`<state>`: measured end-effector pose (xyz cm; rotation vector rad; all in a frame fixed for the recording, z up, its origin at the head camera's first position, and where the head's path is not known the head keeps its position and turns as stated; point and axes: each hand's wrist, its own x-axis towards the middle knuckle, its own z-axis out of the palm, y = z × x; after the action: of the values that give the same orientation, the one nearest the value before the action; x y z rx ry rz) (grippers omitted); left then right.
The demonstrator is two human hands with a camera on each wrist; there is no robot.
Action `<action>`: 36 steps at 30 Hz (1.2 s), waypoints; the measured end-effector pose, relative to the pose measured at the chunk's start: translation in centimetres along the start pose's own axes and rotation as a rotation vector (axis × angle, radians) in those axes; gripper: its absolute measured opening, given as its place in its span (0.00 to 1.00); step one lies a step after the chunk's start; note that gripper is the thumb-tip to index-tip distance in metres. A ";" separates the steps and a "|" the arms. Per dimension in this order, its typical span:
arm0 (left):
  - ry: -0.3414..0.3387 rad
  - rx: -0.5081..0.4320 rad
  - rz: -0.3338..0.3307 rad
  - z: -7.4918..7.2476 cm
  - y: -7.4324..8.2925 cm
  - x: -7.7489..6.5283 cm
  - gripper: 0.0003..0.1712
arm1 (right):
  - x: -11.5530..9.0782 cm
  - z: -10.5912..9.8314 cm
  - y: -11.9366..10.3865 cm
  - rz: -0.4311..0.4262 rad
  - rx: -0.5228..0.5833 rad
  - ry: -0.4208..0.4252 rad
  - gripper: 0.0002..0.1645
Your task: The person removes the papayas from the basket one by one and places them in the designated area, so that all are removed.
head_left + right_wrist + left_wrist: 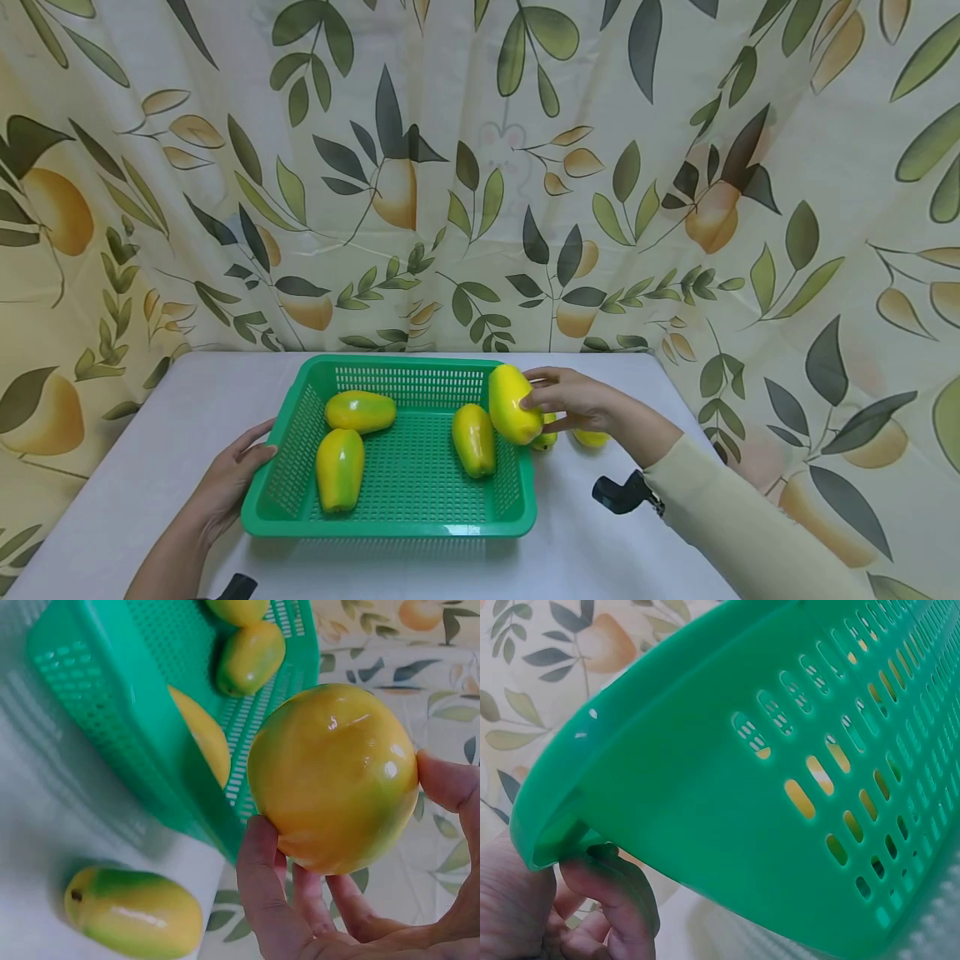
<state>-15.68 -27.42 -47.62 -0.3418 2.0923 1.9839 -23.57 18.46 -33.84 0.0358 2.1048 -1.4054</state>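
Note:
A green plastic basket [412, 492] with slotted walls stands on the white table. At its left rim, my left hand [223, 482] grips the edge; the left wrist view shows curled fingers [619, 900] under the rim. My right hand [577, 400] holds a yellow-green papaya [513, 406] above the basket's right rim, thumb and fingers round its sides in the right wrist view. Inside the basket lie two papayas at the left, one lengthwise [341, 471] and one crosswise [361, 412]. Another papaya [474, 442] lies inside near the right wall.
Outside the basket, right of it, a papaya [135, 911] lies on the table, partly hidden in the head view. Another yellow fruit [591, 438] shows under my right wrist. A leaf-and-fruit patterned curtain [480, 208] hangs behind and beside the table [585, 533].

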 end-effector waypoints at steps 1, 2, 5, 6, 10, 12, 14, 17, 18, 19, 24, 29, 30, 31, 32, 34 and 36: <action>0.000 0.000 0.001 0.0 0.0 0.0 0.39 | -0.1 -0.2 0.1 0.003 0.001 0.003 0.46; -0.001 -0.002 0.002 0.0 0.0 0.0 0.39 | -0.1 -0.5 0.2 0.005 0.002 0.004 0.46; -0.002 -0.005 0.007 0.1 0.1 -0.1 0.39 | -0.3 -1.3 0.5 0.014 0.004 0.012 0.46; -0.001 -0.008 0.005 0.1 0.1 -0.1 0.39 | -0.4 -1.5 0.7 0.017 0.005 0.017 0.47; 0.006 -0.012 -0.001 0.1 0.2 0.0 0.38 | -0.8 -2.5 1.3 0.037 0.004 0.040 0.48; 0.006 -0.011 0.000 0.1 0.1 0.0 0.39 | -1.0 -2.9 1.7 0.043 0.000 0.049 0.48; 0.006 -0.008 0.004 0.1 0.1 0.0 0.39 | -1.2 -3.4 2.1 0.045 -0.005 0.047 0.48; 0.001 -0.006 0.011 0.1 0.0 0.0 0.39 | -1.4 -4.1 2.7 0.048 0.006 0.052 0.48; 0.003 -0.008 0.011 0.1 0.0 0.0 0.39 | -1.4 -4.3 2.8 0.049 0.014 0.049 0.48; 0.002 -0.008 0.012 0.1 0.0 0.0 0.39 | -1.4 -4.6 2.9 0.050 0.019 0.050 0.48; 0.000 -0.012 0.010 0.0 -0.1 0.1 0.39 | -1.6 -5.6 3.8 0.065 0.034 0.063 0.49; -0.004 -0.011 0.003 0.0 -0.2 0.2 0.39 | -1.9 -6.6 4.5 0.065 0.037 0.085 0.50; -0.004 -0.011 0.002 0.0 -0.2 0.2 0.39 | -2.0 -6.8 4.6 0.067 0.040 0.090 0.50; -0.004 -0.011 0.001 0.0 -0.2 0.2 0.39 | -2.0 -7.0 4.7 0.070 0.043 0.097 0.50; -0.003 -0.011 0.001 0.0 -0.1 0.1 0.39 | -2.0 -7.3 4.8 0.074 0.050 0.102 0.50; -0.003 -0.009 0.001 0.0 -0.1 0.1 0.39 | -2.1 -7.7 5.1 0.082 0.060 0.112 0.51; -0.002 -0.008 0.001 0.0 -0.1 0.1 0.39 | -2.1 -8.2 5.5 0.090 0.080 0.119 0.51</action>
<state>-15.78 -27.46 -47.76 -0.3404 2.0846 1.9923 -23.75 28.42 -35.26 0.2487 2.1136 -1.4650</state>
